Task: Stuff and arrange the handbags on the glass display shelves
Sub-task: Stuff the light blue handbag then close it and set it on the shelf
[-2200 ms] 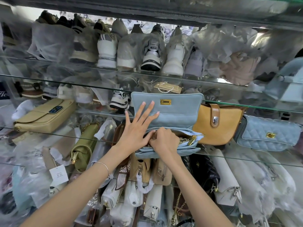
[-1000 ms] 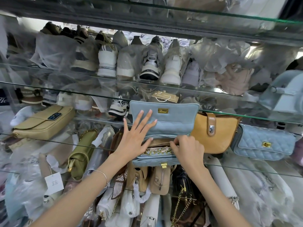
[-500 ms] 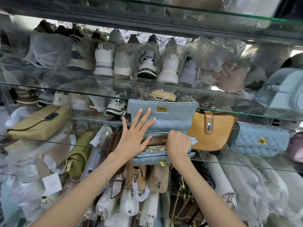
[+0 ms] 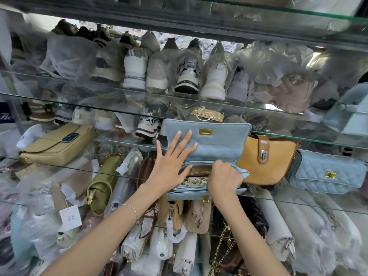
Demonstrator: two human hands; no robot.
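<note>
We log blue handbag [image 4: 223,142] on glass shelf [image 4: 298,204], flap raised, tan handbag [image 4: 266,164] just beside it at 3 o'clock | left hand [image 4: 171,168]: fingers straight, spread, pressing the flap | right hand [image 4: 225,180]: fingers curled, gripping the bag's open mouth.

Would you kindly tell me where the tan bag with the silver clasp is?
In the head view the tan bag stands right of centre on the glass shelf, between the open blue bag and the quilted blue bag.

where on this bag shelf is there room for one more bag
Free: glass shelf between the beige bag and the open blue bag. Crowded right of it: the tan bag and quilted blue bag sit packed together.
</note>
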